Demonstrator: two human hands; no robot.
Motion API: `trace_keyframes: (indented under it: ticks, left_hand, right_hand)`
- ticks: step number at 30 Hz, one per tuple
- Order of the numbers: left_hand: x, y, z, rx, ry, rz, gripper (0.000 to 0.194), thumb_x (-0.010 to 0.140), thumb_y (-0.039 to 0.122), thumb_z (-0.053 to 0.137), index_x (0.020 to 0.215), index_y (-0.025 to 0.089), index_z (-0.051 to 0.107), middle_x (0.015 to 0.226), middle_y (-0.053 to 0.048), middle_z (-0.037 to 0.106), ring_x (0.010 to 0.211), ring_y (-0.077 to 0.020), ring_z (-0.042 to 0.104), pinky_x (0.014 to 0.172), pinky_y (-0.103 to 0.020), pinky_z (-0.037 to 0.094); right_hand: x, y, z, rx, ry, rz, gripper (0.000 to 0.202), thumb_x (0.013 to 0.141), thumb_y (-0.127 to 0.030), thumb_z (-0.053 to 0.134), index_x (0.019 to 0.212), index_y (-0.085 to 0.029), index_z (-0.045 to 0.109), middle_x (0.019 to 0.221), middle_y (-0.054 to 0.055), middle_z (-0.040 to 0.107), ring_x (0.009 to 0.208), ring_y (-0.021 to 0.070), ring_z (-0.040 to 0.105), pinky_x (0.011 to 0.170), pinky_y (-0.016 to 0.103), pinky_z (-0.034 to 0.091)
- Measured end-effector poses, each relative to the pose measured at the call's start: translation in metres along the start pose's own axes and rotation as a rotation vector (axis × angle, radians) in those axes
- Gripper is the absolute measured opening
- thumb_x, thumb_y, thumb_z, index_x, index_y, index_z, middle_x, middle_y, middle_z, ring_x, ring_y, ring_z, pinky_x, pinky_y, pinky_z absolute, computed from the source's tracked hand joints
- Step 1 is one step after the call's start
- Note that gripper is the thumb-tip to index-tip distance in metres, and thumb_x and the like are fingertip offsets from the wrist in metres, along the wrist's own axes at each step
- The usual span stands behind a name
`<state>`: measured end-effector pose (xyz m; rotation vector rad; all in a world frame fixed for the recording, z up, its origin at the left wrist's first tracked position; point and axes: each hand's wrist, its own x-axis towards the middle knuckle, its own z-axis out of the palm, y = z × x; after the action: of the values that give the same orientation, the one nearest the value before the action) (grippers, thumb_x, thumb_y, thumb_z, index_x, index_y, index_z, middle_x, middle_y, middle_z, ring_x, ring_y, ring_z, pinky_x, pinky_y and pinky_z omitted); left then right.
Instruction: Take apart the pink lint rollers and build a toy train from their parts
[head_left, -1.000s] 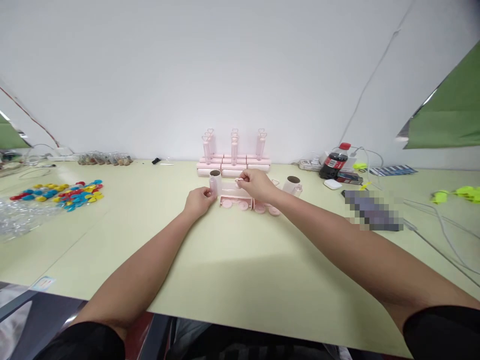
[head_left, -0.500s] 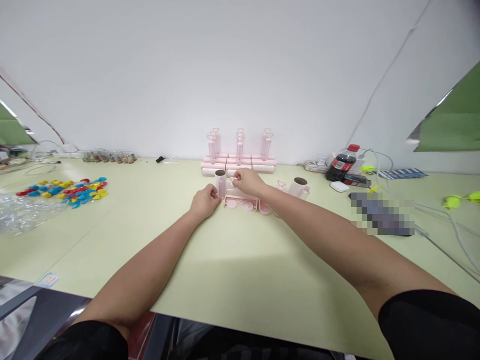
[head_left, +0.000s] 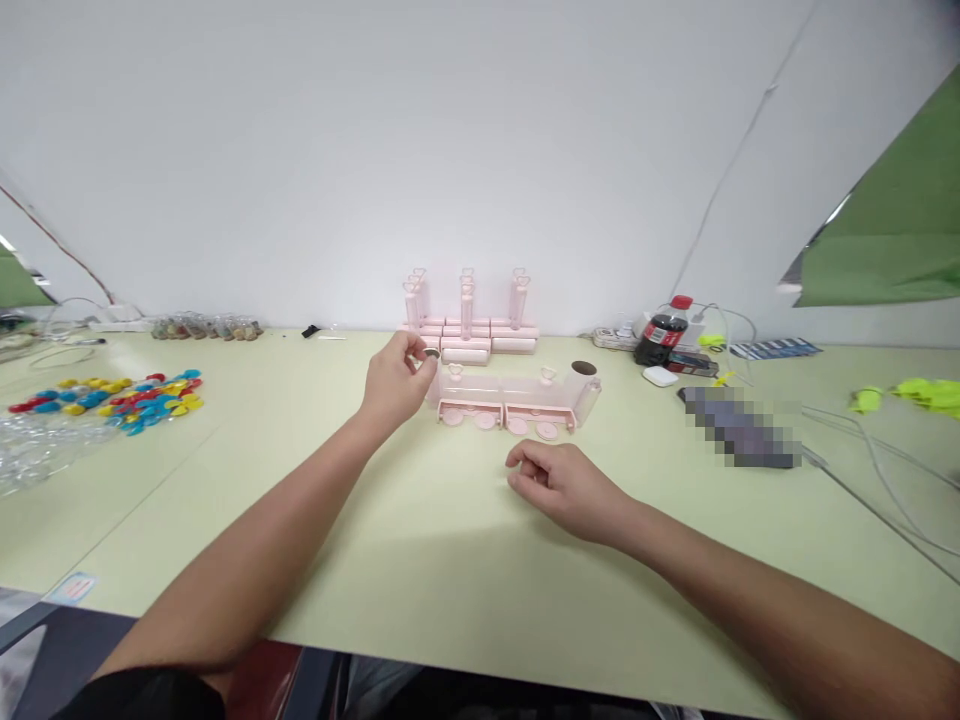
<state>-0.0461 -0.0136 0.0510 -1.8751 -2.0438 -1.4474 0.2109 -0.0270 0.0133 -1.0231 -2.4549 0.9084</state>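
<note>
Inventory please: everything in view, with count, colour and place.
Trays: two, pink, centre
Rolls: two, white, flanking the trays
Discs: four, pink, at the trays' fronts
Cases: several, pink, rear centre
Heart-topped tubes: several, pale pink, mostly on the cases
Bottle: one, dark, red cap, rear right
Box: one, white, before the bottle
Pixelated object: one, dark, right
Cables: several, pale, right and left
Loose pieces: several, lime, far right
Small parts: many, red, yellow, blue, left
Wrappings: uncounted, clear, left edge
Bagged items: several, brownish, rear left
Cloths: two, green, side edges
Wall: one, white, behind
Table: one, pale green, underneath
Left hand: one, bare, at the left roll
Right hand: one, bare, before the trays
</note>
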Motion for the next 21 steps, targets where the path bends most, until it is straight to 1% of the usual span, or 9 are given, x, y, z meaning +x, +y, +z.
trace_keyframes:
  ticks: [3, 5, 7, 10, 12, 13, 15, 18, 21]
  left_hand:
    - [0.035, 0.038, 0.002, 0.074, -0.046, 0.272, 0.016, 0.082, 0.022, 0.053, 0.097, 0.02, 0.059, 0.091, -0.001, 0.065, 0.069, -0.013, 0.055, 0.069, -0.027, 0.044]
    - [0.067, 0.06, 0.013, 0.158, -0.133, 0.436, 0.023, 0.084, 0.02, 0.051, 0.104, 0.02, 0.06, 0.099, -0.003, 0.065, 0.079, -0.0152, 0.059, 0.076, -0.029, 0.045]
    - [0.101, 0.075, 0.031, 0.295, -0.235, 0.507, 0.028, 0.084, 0.018, 0.049, 0.11, 0.02, 0.061, 0.105, -0.005, 0.065, 0.09, -0.0196, 0.06, 0.08, -0.032, 0.045]
    - [0.146, 0.084, 0.065, 0.531, -0.395, 0.506, 0.039, 0.085, 0.018, 0.052, 0.124, 0.021, 0.058, 0.122, -0.011, 0.059, 0.107, -0.0277, 0.057, 0.092, -0.039, 0.042]
    - [0.168, 0.082, 0.086, 0.544, -0.472, 0.401, 0.049, 0.085, 0.021, 0.055, 0.134, 0.023, 0.051, 0.135, -0.011, 0.052, 0.121, -0.0301, 0.05, 0.1, -0.041, 0.037]
    - [0.176, 0.08, 0.096, 0.538, -0.495, 0.365, 0.053, 0.087, 0.024, 0.055, 0.139, 0.022, 0.046, 0.138, -0.012, 0.05, 0.122, -0.03, 0.05, 0.099, -0.04, 0.038]
    - [0.187, 0.076, 0.113, 0.52, -0.505, 0.32, 0.054, 0.092, 0.029, 0.048, 0.144, 0.02, 0.038, 0.14, -0.012, 0.05, 0.124, -0.0274, 0.049, 0.099, -0.036, 0.04]
    - [0.193, 0.07, 0.133, 0.5, -0.499, 0.277, 0.046, 0.093, 0.029, 0.046, 0.137, 0.017, 0.047, 0.138, -0.012, 0.054, 0.122, -0.0245, 0.051, 0.098, -0.032, 0.04]
    - [0.191, 0.065, 0.146, 0.478, -0.466, 0.238, 0.039, 0.092, 0.027, 0.045, 0.128, 0.015, 0.055, 0.127, -0.014, 0.062, 0.111, -0.0243, 0.058, 0.091, -0.032, 0.044]
  right_hand:
    - [-0.012, 0.014, 0.006, 0.07, -0.021, 0.051, 0.012, 0.085, -0.028, 0.051, 0.078, -0.02, 0.056, 0.062, -0.003, 0.057, 0.056, 0.0116, 0.048, 0.052, 0.023, 0.032]
    - [-0.013, 0.023, 0.011, 0.116, -0.026, 0.081, 0.013, 0.085, -0.027, 0.051, 0.074, -0.019, 0.055, 0.063, -0.003, 0.056, 0.056, 0.011, 0.047, 0.051, 0.023, 0.032]
    - [-0.011, 0.031, 0.015, 0.154, -0.041, 0.082, 0.013, 0.084, -0.026, 0.051, 0.074, -0.019, 0.055, 0.063, -0.003, 0.056, 0.055, 0.0105, 0.046, 0.05, 0.022, 0.032]
    - [-0.009, 0.036, 0.019, 0.18, -0.059, 0.023, 0.013, 0.084, -0.025, 0.052, 0.073, -0.019, 0.055, 0.063, -0.003, 0.055, 0.056, 0.0099, 0.045, 0.051, 0.022, 0.033]
    - [-0.009, 0.037, 0.02, 0.173, -0.069, -0.013, 0.013, 0.084, -0.025, 0.052, 0.073, -0.019, 0.055, 0.063, -0.004, 0.055, 0.056, 0.0096, 0.045, 0.052, 0.021, 0.033]
    - [-0.01, 0.037, 0.02, 0.166, -0.072, -0.023, 0.012, 0.084, -0.025, 0.052, 0.074, -0.019, 0.055, 0.063, -0.004, 0.055, 0.056, 0.0096, 0.046, 0.052, 0.021, 0.033]
    - [-0.01, 0.036, 0.02, 0.152, -0.077, -0.037, 0.012, 0.083, -0.025, 0.053, 0.073, -0.018, 0.055, 0.063, -0.003, 0.056, 0.056, 0.0095, 0.046, 0.052, 0.021, 0.033]
    - [-0.01, 0.036, 0.022, 0.146, -0.076, -0.054, 0.01, 0.081, -0.023, 0.055, 0.072, -0.018, 0.055, 0.063, -0.004, 0.056, 0.056, 0.0095, 0.046, 0.053, 0.02, 0.034]
    - [-0.009, 0.037, 0.024, 0.173, -0.076, -0.049, 0.01, 0.081, -0.023, 0.054, 0.073, -0.018, 0.055, 0.062, -0.004, 0.056, 0.055, 0.0091, 0.046, 0.052, 0.02, 0.034]
